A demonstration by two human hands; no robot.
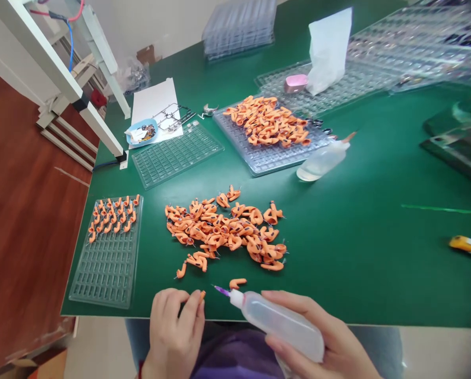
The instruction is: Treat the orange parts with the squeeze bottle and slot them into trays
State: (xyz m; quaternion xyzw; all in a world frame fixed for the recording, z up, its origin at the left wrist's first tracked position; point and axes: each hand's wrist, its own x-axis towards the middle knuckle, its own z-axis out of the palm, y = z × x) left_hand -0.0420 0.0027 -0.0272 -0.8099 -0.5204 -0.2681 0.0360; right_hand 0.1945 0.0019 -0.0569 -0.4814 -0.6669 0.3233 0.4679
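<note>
At the table's front edge my left hand (177,327) pinches a small orange piece (202,296), mostly hidden by the fingers. My right hand (314,334) is wrapped round a translucent squeeze bottle (284,322), whose purple needle tip (221,290) points left toward that piece, a small gap apart. One loose orange piece (237,283) lies just beyond the bottle's white neck. Farther back is a spread pile of curved orange pieces (219,227), some with thin wires showing. To the left, a clear compartment tray (104,273) holds several orange pieces in its far rows.
A stacked tray (259,162) bears more orange pieces, with another bottle (322,161) beside it. Behind stand a clear tray (178,152), a blue dish (130,138), a pink box (296,82) and a white bag (329,52). A yellow-tipped pen (468,246) lies right.
</note>
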